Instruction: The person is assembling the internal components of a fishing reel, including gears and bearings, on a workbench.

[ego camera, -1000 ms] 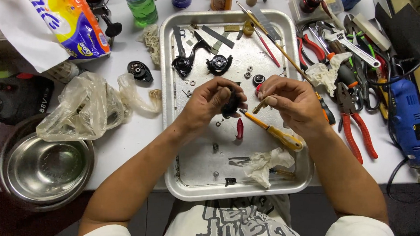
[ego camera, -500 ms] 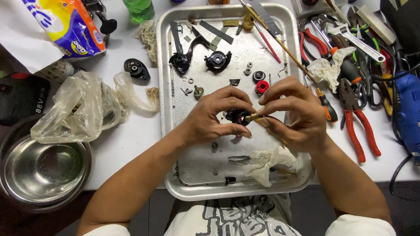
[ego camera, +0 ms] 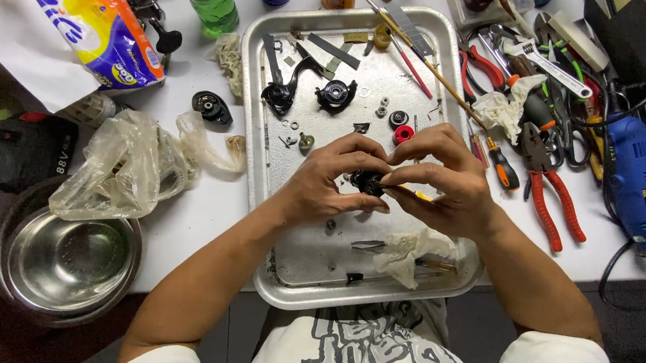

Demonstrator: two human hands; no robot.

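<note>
Over the middle of the metal tray (ego camera: 450, 72), the left hand (ego camera: 330, 185) pinches a small black part (ego camera: 367, 181) steady, while the right hand (ego camera: 445, 186) closes on what looks like a yellow-handled tool (ego camera: 421, 195), working it.

Both hands (ego camera: 393, 178) around black part (ego camera: 368, 181)

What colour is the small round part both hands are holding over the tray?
Black: the small round part, seen in the head view.
</note>
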